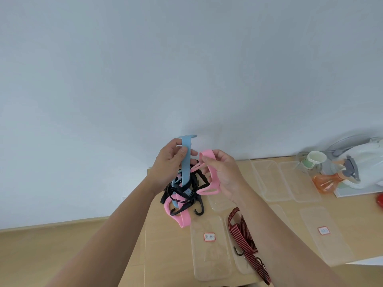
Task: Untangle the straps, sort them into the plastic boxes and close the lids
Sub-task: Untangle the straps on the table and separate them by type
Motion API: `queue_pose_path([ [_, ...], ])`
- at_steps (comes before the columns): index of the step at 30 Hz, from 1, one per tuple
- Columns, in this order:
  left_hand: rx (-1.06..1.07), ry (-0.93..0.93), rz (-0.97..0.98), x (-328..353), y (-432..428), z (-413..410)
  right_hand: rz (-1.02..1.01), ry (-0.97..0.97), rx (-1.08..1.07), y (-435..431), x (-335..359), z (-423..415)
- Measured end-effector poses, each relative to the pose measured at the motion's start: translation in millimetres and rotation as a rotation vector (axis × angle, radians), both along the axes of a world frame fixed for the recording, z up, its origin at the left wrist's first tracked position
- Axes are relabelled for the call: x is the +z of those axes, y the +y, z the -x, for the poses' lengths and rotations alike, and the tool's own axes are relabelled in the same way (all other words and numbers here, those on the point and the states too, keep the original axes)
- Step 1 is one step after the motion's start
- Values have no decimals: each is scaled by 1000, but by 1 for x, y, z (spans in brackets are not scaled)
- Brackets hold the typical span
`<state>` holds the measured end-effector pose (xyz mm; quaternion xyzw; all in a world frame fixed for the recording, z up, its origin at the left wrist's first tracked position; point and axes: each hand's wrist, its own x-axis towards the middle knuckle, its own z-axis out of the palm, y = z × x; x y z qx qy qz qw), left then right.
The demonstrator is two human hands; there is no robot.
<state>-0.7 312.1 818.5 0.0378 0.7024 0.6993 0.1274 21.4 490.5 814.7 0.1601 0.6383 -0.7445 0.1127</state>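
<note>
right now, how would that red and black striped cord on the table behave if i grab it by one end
The red and black striped cord lies in loose folds, so it would probably hang limp and trail. Its hook might snag the clear box beside it.

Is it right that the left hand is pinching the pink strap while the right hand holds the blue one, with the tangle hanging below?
Not quite: the sides are swapped. In the head view the left hand pinches the blue strap and the right hand holds the pink strap. The tangle does hang below.
</note>
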Motion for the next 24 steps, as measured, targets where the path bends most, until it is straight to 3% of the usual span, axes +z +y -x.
queue_pose_path([
  [5, -21, 99, 56, 21, 0, -1, -15, 6, 35, -3, -5, -6],
  [14, -15, 109, -34, 42, 1, 0, -139, 67, 173, -19, -11, -11],
  [18, 11, 81, -53, 41, 1, 1, -119, 80, 132, -23, -11, -13],
  [24, -45, 70, 175, 31, -5, -4, -80, 141, 81, -19, 1, -15],
])
